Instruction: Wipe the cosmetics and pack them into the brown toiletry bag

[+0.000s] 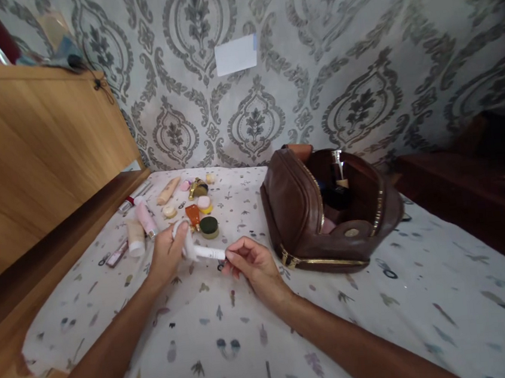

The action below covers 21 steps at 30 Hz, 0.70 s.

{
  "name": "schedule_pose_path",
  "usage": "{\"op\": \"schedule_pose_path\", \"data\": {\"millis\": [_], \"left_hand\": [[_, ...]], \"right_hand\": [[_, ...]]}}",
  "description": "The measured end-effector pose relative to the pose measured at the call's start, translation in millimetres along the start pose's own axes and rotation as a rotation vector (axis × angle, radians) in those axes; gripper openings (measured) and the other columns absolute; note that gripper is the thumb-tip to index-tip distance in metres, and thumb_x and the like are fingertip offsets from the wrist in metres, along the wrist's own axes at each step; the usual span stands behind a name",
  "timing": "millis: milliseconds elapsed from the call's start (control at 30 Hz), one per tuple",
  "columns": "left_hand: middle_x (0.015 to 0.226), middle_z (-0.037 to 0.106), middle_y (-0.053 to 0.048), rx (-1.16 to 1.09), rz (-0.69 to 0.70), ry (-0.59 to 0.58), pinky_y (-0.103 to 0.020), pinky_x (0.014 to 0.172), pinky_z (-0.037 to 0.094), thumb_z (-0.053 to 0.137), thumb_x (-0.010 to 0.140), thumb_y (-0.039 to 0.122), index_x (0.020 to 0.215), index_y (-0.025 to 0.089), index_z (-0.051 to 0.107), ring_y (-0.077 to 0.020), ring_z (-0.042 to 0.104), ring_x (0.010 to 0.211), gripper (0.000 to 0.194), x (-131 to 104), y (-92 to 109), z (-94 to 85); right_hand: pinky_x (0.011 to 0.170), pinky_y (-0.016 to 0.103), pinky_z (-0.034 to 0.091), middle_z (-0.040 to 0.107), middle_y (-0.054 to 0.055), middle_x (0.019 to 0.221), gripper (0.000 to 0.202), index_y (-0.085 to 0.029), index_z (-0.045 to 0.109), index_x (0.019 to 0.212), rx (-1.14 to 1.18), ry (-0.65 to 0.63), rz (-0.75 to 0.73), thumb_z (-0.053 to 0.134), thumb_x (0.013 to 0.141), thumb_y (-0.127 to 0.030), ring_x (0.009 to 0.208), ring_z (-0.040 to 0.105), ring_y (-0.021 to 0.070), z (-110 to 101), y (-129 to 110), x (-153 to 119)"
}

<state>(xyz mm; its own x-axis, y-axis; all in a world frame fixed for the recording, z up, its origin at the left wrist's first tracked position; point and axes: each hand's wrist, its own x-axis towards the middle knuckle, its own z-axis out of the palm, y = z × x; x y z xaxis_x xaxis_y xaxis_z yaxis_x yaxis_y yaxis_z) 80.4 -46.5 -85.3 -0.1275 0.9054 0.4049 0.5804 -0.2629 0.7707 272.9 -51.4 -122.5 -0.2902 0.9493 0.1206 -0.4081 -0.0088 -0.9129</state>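
My left hand (169, 252) is closed round a crumpled white wipe or tissue (189, 244), pressed against one end of a slim white tube (209, 253) with small print. The tube's other end is pinched between the thumb and fingers of my right hand (256, 267). It is held nearly level above the patterned white cloth (221, 318). Just beyond the tube stand a dark green lidded jar (209, 227) and a small orange bottle (193, 216). Left of my left hand lie a beige tube (135, 237) and a pink tube (145, 218).
An unzipped brown leather bag (294, 199) stands at the right with a clear-capped bottle (339, 168) inside. More small cosmetics, including a peach tube (168, 190) and a cream jar (169, 211), lie at the back left. A wooden panel (43, 133) borders the left side; a patterned wall rises behind.
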Motion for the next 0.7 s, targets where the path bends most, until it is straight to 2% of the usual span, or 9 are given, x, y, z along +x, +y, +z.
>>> {"op": "schedule_pose_path", "data": {"millis": [67, 133, 200, 300, 500, 633, 700], "left_hand": [[0.059, 0.05, 0.004, -0.083, -0.072, 0.014, -0.024, 0.05, 0.04, 0.033, 0.095, 0.058, 0.07, 0.022, 0.048, -0.0131, 0.047, 0.052, 0.047, 1, -4, 1.8], [0.057, 0.053, 0.003, -0.141, -0.135, -0.035, -0.024, 0.043, 0.038, 0.037, 0.093, 0.062, 0.077, 0.02, 0.056, -0.0129, 0.048, 0.047, 0.049, 3, -8, 3.7], [0.053, 0.05, 0.005, -0.167, -0.175, -0.082, -0.023, 0.038, 0.036, 0.047, 0.088, 0.062, 0.079, 0.018, 0.061, -0.0122, 0.045, 0.041, 0.047, 4, -11, 4.9], [0.053, 0.047, 0.006, -0.163, -0.164, -0.07, -0.022, 0.037, 0.035, 0.056, 0.084, 0.056, 0.085, 0.016, 0.064, -0.011, 0.042, 0.041, 0.041, 5, -12, 3.9], [0.072, 0.058, 0.002, -0.026, 0.036, -0.016, -0.025, 0.06, 0.045, 0.051, 0.091, 0.047, 0.087, 0.018, 0.061, -0.015, 0.053, 0.065, 0.031, 5, -8, -5.1], [0.085, 0.065, -0.006, 0.149, 0.164, 0.03, -0.036, 0.08, 0.045, 0.052, 0.092, 0.04, 0.088, 0.019, 0.061, -0.0237, 0.058, 0.085, 0.024, 0, -3, -10.0], [0.099, 0.069, -0.011, 0.281, 0.309, 0.005, -0.041, 0.088, 0.044, 0.051, 0.093, 0.036, 0.094, 0.018, 0.063, -0.028, 0.06, 0.097, 0.022, -5, 1, -7.5]], "right_hand": [[0.051, 0.024, 0.046, 0.068, 0.0, 0.066, 0.031, -0.021, 0.062, 0.076, -0.015, 0.031, -0.042, 0.082, 0.071, -0.044, 0.061, 0.065, 0.015, 1, 1, -1], [0.057, 0.027, 0.05, 0.069, 0.0, 0.067, 0.03, -0.021, 0.063, 0.077, -0.043, 0.056, -0.076, 0.083, 0.07, -0.042, 0.064, 0.066, 0.0157, 2, 1, -2], [0.061, 0.029, 0.053, 0.068, 0.0, 0.067, 0.03, -0.021, 0.064, 0.077, -0.067, 0.058, -0.091, 0.083, 0.069, -0.043, 0.064, 0.066, 0.0158, 3, 1, -3], [0.061, 0.029, 0.054, 0.068, 0.0, 0.068, 0.033, -0.021, 0.064, 0.076, -0.049, 0.047, -0.077, 0.082, 0.069, -0.047, 0.064, 0.067, 0.0163, 4, 1, -4], [0.059, 0.027, 0.052, 0.067, 0.0, 0.064, 0.033, -0.019, 0.063, 0.075, 0.008, 0.096, 0.028, 0.083, 0.069, -0.045, 0.057, 0.063, 0.0136, 0, 5, 1], [0.066, 0.03, 0.054, 0.068, 0.0, 0.066, 0.032, -0.02, 0.063, 0.073, -0.019, 0.178, -0.023, 0.087, 0.064, -0.04, 0.061, 0.064, 0.0147, -1, 5, 2], [0.069, 0.031, 0.055, 0.069, 0.0, 0.069, 0.03, -0.021, 0.063, 0.072, -0.057, 0.167, -0.053, 0.086, 0.064, -0.038, 0.065, 0.065, 0.0157, 0, 4, 1]]}}
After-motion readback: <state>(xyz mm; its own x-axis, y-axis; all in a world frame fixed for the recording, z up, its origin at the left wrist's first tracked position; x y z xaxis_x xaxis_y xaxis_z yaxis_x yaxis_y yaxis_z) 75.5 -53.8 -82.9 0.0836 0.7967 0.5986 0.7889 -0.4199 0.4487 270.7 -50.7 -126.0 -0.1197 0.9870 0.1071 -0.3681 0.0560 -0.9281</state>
